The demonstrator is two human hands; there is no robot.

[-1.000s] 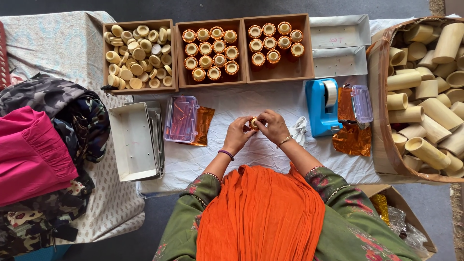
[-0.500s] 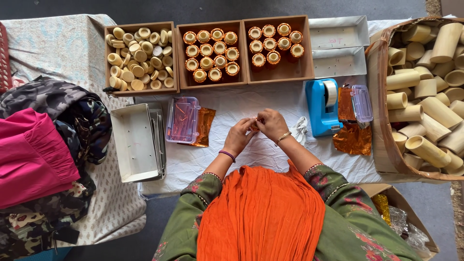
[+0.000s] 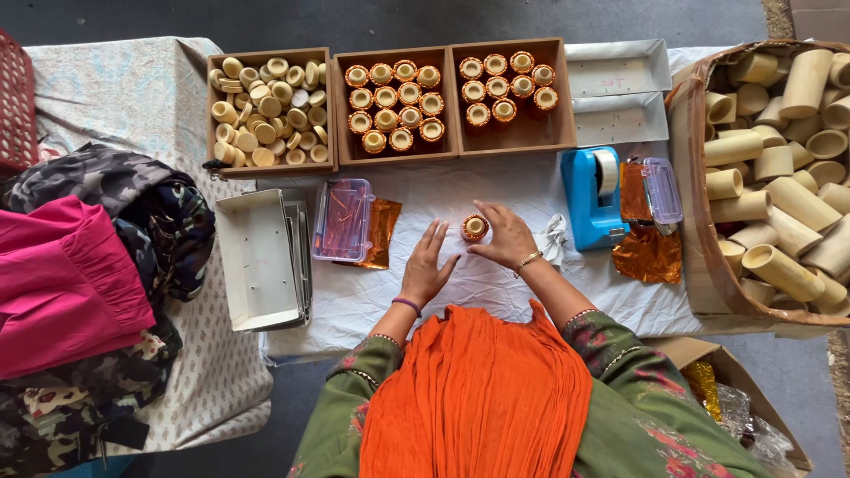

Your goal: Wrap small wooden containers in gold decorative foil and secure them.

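Far out to the right of the right hand, a big woven basket [image 3: 686, 177] is piled with plain pale bamboo tubes [image 3: 779, 265]. Well ahead of both hands stand three shallow wooden trays: the left one [image 3: 270, 166] heaped with bare bamboo rings, the middle one [image 3: 396, 156] and the right one [image 3: 567, 97] holding rows of rings trimmed in orange foil. Just left of the left hand lie a white open cardboard box [image 3: 257, 257] and a clear plastic case of thin orange strips [image 3: 341, 221], with a sheet of orange foil beside it. Close to the right of the right hand sits a blue tape dispenser [image 3: 586, 199].

The left hand [image 3: 425, 270] lies open, fingers spread flat on the white cloth, gripping nothing. The right hand [image 3: 505, 239] curls its fingertips round a small bamboo ring banded in orange foil [image 3: 475, 227], which stands upright on the cloth between the two hands, at the right hand's fingertips.

To do this well, I would judge, the ring wants a light steady hold at its sides so the foil band is not creased, the free hand bracing the cloth flat, and the trim pressed evenly all round
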